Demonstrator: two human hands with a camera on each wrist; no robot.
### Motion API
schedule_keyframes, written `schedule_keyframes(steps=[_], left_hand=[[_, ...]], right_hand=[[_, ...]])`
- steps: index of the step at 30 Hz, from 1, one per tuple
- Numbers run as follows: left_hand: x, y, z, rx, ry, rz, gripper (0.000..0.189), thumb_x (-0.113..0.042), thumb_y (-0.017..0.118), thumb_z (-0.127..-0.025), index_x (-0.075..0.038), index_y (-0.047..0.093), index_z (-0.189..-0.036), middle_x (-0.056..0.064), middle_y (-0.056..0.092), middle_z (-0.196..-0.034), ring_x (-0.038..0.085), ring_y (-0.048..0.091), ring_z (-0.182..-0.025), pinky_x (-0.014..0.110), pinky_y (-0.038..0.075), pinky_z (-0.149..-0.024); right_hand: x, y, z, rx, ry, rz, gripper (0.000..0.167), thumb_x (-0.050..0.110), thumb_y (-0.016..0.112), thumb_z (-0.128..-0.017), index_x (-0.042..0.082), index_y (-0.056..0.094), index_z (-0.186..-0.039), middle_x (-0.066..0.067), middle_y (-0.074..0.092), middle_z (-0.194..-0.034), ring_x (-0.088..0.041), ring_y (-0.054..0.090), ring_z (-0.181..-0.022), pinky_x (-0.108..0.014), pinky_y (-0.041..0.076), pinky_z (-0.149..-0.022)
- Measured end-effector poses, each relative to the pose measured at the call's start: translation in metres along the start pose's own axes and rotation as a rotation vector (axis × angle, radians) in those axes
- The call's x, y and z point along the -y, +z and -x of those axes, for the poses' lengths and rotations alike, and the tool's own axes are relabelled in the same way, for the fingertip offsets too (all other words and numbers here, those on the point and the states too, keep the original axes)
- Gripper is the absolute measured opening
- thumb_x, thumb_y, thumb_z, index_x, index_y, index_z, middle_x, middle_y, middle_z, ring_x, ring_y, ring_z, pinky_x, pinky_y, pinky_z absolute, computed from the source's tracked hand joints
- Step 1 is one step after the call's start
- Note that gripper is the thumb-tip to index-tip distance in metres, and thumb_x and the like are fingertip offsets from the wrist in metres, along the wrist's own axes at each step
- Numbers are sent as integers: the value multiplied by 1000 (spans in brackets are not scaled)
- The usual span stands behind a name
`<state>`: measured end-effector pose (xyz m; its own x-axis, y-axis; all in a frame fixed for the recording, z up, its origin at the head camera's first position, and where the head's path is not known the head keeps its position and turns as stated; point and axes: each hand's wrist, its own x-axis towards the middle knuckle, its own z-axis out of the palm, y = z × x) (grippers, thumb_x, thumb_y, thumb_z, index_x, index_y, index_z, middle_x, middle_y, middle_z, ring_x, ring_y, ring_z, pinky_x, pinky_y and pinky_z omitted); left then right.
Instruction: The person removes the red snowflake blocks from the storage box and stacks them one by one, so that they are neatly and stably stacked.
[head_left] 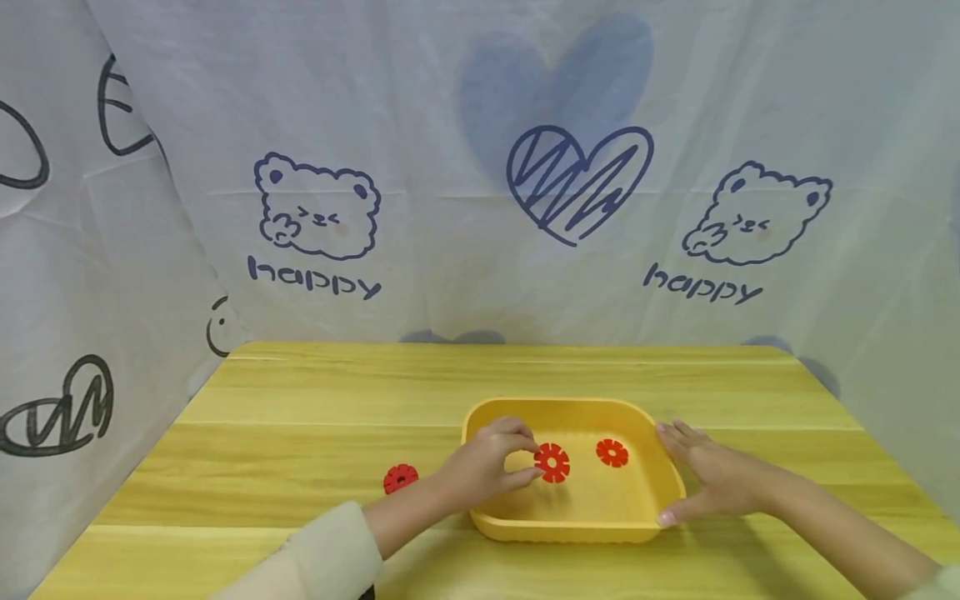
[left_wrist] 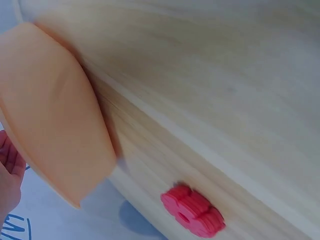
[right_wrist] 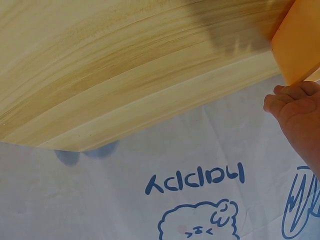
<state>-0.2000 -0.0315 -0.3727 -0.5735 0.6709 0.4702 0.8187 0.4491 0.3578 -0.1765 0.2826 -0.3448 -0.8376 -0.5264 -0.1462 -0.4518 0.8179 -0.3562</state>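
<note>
My left hand [head_left: 491, 462] reaches over the yellow bin [head_left: 577, 532] and pinches the edge of a red notched snowflake disc [head_left: 558, 476] between thumb and fingers. A second red snowflake disc [head_left: 612, 453] is inside the bin, to the right. My right hand [head_left: 716, 475] rests along the bin's right end, fingers spread at the rim and thumb by the front corner. In the right wrist view, its fingertips lie against the bin wall [right_wrist: 300, 45]. Left of the bin, behind my left forearm, a stack of red snowflake discs [left_wrist: 192, 210] lies on the table.
The wood-grain table [head_left: 300, 417] runs back to a white curtain [head_left: 420, 125] printed with bears and hearts. More of that cloth hangs at the left. A small dark object [head_left: 367, 593] shows beside the left sleeve at the bottom edge.
</note>
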Motion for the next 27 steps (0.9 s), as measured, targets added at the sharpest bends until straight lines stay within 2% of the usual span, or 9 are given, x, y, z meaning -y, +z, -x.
schedule_keyframes(steps=[5,10,16,27], left_hand=[[2,-5,8,-3,-19,-3,19,-16,72,-80,-2,70,-92,5,62,-93,15,57,-89,16,51,-77],[5,-8,16,-51,-14,-4,19,-14,73,-79,-1,70,-92,6,62,-93,15,58,-88,17,52,-77],[9,-11,25,-106,-37,7,18,-13,74,-78,-1,70,-91,6,63,-93,17,59,-88,19,53,-78],[22,-16,45,-280,-43,16,19,-6,77,-72,2,70,-88,8,65,-90,18,61,-84,22,54,-75]], right_hand=[[0,1,0,1,3,7,113,58,71,-68,-19,24,-137,-38,20,-143,-58,13,-131,-68,17,-103],[-1,1,0,-6,-7,18,112,57,71,-68,-19,25,-136,-39,21,-142,-59,15,-130,-68,18,-103],[-3,2,1,-12,-14,12,111,55,72,-69,-20,25,-136,-40,21,-142,-60,14,-129,-69,18,-102],[-3,3,0,-10,-18,21,110,54,72,-70,-20,24,-136,-40,20,-142,-60,14,-130,-69,18,-102]])
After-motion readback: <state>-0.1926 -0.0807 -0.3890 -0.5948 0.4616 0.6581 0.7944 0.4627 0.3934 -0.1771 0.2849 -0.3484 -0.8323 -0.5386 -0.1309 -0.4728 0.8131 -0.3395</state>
